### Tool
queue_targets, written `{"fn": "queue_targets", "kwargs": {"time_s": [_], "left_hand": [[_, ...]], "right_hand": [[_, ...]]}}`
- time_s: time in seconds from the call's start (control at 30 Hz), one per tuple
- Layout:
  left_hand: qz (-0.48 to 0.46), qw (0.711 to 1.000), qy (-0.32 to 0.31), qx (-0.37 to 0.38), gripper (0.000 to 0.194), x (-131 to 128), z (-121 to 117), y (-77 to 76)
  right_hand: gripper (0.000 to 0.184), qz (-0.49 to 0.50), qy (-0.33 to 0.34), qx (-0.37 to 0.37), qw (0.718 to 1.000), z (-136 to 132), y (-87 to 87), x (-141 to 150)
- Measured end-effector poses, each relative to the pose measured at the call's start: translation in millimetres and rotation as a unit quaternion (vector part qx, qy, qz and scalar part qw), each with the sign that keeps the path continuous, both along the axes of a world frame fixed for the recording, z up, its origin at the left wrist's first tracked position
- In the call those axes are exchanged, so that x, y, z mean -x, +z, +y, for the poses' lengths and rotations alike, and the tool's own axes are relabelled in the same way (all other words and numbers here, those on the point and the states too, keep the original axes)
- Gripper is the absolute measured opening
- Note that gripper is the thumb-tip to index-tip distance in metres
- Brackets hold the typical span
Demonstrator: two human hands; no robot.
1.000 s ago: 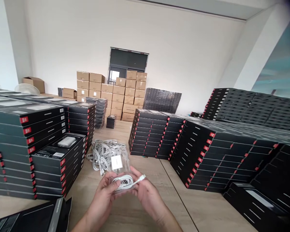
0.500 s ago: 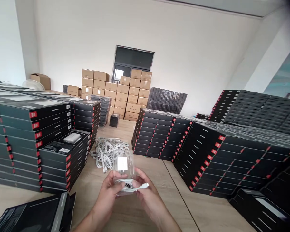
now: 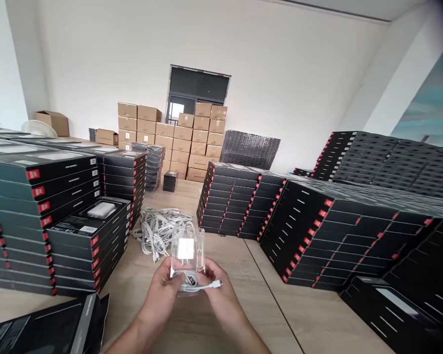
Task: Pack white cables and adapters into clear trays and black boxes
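More fully than a second ago, covered the coiled cable [image 3: 191, 283] while pinching the clear tray [image 3: 199, 248] in both hands [image 3: 163, 289], leaving the tip [image 3: 216, 283] untucked.

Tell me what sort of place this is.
Probably a packing or storage room for small electronics: stacks of black boxes stand along both sides of the table, brown cartons are piled before the far wall, and white cables lie heaped beyond the held clear tray.
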State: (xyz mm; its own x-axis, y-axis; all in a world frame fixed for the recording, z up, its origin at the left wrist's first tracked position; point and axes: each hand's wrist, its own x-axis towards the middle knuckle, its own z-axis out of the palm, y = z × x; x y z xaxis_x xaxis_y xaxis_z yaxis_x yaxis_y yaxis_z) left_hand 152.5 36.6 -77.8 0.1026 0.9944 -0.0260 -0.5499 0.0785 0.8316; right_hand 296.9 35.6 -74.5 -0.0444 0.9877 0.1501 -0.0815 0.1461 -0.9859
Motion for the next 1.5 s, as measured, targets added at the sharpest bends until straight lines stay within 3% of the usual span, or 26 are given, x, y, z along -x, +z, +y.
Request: {"fn": "queue_targets", "kwargs": {"time_s": [0.2, 0.33, 0.47, 0.57, 0.63, 0.73, 0.9, 1.07, 1.3, 1.4, 1.5], "left_hand": [[-0.03, 0.998, 0.038, 0.046, 0.034, 0, 1, -1.3], [-0.042, 0.998, -0.006, 0.055, 0.035, 6, 0, 2.4], [-0.039, 0.994, -0.087, 0.045, 0.043, 19, 2, 11.0], [-0.09, 0.992, -0.083, 0.017, 0.057, 22, 2, 13.8], [-0.135, 0.989, -0.062, -0.001, 0.062, 20, 2, 14.0], [-0.158, 0.987, -0.032, -0.019, 0.066, 18, 1, 13.8], [-0.148, 0.989, 0.0, -0.024, 0.068, 19, 3, 11.4], [-0.143, 0.988, -0.045, -0.037, 0.082, 13, -2, 6.3], [-0.168, 0.981, -0.092, -0.03, 0.087, 5, -7, 2.4], [-0.163, 0.981, -0.105, -0.03, 0.082, 3, -7, -0.3], [-0.16, 0.978, -0.128, -0.05, 0.074, 0, -8, -1.1]], "right_hand": [[0.049, -0.018, 0.047, -0.002, 0.999, -1, 9.3, 3], [0.046, -0.042, 0.014, -0.006, 0.999, 1, 7.8, 2], [0.052, -0.015, 0.024, 0.064, 0.998, -1, 1.7, -3], [0.054, 0.023, 0.032, 0.09, 0.995, -3, -0.6, -3], [0.05, 0.055, -0.002, 0.087, 0.995, -2, -0.7, -2], [0.043, 0.071, -0.053, 0.073, 0.993, 0, 0.9, -1], [0.031, 0.057, -0.071, 0.013, 0.996, -2, 8.7, 4], [0.027, 0.04, -0.127, -0.028, 0.991, -6, 13.6, 14], [0.038, 0.041, -0.16, -0.001, 0.986, 4, 2.3, 5], [0.049, 0.0, -0.186, -0.046, 0.982, 4, 3.7, 7], [0.042, -0.09, -0.215, -0.115, 0.965, 0, 6.6, 11]]}}
